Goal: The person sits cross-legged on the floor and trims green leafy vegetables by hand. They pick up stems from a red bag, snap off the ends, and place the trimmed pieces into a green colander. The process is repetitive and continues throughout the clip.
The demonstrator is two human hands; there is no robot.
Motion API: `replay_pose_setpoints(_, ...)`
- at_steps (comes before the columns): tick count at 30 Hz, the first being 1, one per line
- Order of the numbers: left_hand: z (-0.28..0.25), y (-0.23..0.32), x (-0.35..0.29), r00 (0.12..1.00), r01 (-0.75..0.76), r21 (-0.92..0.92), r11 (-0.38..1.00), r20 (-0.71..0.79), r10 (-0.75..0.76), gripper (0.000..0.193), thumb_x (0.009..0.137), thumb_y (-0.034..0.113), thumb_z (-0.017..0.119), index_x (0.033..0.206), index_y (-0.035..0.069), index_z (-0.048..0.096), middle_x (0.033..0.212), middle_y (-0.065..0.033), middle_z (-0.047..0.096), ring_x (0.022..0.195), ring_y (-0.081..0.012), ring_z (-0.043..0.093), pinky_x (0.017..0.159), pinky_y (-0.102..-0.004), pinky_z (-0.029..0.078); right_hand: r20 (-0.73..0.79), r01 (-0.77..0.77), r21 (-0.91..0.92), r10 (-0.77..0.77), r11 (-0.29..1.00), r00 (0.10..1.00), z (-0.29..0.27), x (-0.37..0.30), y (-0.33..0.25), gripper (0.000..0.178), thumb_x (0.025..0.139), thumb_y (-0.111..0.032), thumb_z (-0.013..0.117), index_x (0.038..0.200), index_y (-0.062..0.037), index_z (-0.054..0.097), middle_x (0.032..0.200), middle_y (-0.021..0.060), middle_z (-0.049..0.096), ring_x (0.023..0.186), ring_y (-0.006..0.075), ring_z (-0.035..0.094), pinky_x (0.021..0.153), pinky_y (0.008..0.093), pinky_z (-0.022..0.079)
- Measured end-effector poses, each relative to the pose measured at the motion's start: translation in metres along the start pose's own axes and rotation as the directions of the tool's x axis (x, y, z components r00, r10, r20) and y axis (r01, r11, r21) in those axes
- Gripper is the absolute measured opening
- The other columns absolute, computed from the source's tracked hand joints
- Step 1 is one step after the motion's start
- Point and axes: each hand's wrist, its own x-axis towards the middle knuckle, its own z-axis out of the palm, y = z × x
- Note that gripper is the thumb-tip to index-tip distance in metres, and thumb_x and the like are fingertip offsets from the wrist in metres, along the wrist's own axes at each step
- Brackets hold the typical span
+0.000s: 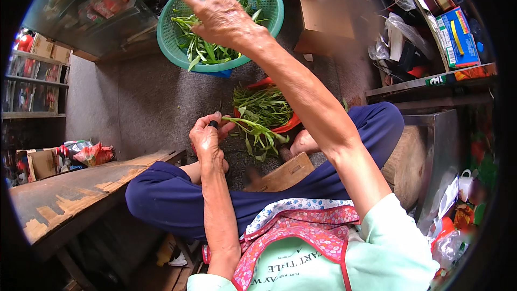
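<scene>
My right hand (223,17) reaches out over a green plastic colander (163,31), fingers apart and nothing seen in them. Loose leafy greens (207,51) lie inside the colander. Nearer to me, my left hand (205,137) pinches a leafy green stem (253,127) that points to the right. A black band (214,124) sits on one of its fingers. Just beyond that stem, a heap of uncut-looking greens (261,102) rests on a red plastic bag (289,124) on the floor. My right forearm passes over the ground to the right of the heap.
A wooden block (288,174) lies between my legs. Beyond the heap stands a cardboard box (323,16). Cluttered shelves (431,81) line the right side, and a worn wooden table (91,186) is at left. A glass cabinet (102,16) stands far left.
</scene>
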Motion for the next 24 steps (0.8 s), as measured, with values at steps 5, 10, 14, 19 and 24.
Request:
replay_pose_setpoints(5,-0.014,-0.012,0.013,0.999,-0.034,-0.126,0.991,-0.042,0.029,0.014,0.091,0.009,0.070,0.096,0.001,0.060,0.087,-0.0148,0.071,0.069,-0.0224,0.073,0.060,-0.0259,0.060,0.190,-0.235,0.248,0.190,0.940,0.963,-0.024,-0.076,-0.020,0.013,0.085,-0.012,0.064,0.094,-0.0022,0.068,0.100,0.0214,0.066,0.090,0.0349,0.067,0.077,0.0447,0.053)
replay_pose_setpoints(10,-0.005,-0.014,0.019,0.997,-0.072,-0.241,0.968,-0.004,0.073,0.013,0.091,0.006,0.070,0.094,0.000,0.059,0.088,-0.0157,0.070,0.067,-0.0237,0.072,0.061,-0.0266,0.062,0.708,-0.613,0.273,0.276,0.742,0.650,-0.046,-0.184,-0.022,0.025,0.080,-0.024,0.063,0.089,-0.0047,0.076,0.074,0.0182,0.069,0.069,0.0322,0.069,0.070,0.0418,0.055)
replay_pose_setpoints(14,0.002,-0.014,0.010,0.981,-0.142,-0.187,0.972,0.104,0.163,0.013,0.091,0.002,0.068,0.100,-0.003,0.060,0.089,-0.0146,0.070,0.074,-0.0222,0.072,0.067,-0.0266,0.061,0.618,-0.620,0.269,0.361,0.737,0.698,-0.044,-0.207,-0.027,0.025,0.079,-0.022,0.063,0.086,-0.0011,0.075,0.072,0.0173,0.069,0.067,0.0314,0.069,0.067,0.0407,0.055)
replay_pose_setpoints(19,-0.001,-0.017,0.008,0.893,-0.343,0.005,0.939,0.310,0.325,0.012,0.091,-0.001,0.067,0.102,-0.006,0.068,0.090,-0.0101,0.070,0.076,-0.0157,0.070,0.068,-0.0260,0.059,0.471,-0.501,0.265,0.342,0.824,0.813,-0.034,-0.215,-0.017,0.022,0.077,-0.021,0.064,0.077,-0.0010,0.074,0.064,0.0151,0.066,0.059,0.0278,0.067,0.061,0.0387,0.054)
replay_pose_setpoints(24,0.002,-0.014,0.002,0.901,-0.364,-0.036,0.931,0.240,0.362,0.012,0.092,0.002,0.066,0.100,-0.005,0.071,0.089,-0.0070,0.069,0.073,-0.0118,0.065,0.069,-0.0255,0.059,0.546,-0.687,0.718,0.700,-0.107,0.461,-0.017,-0.228,0.022,0.018,0.087,-0.013,0.063,0.075,-0.0032,0.072,0.064,-0.0018,0.065,0.055,0.0056,0.056,0.052,0.0229,0.044)
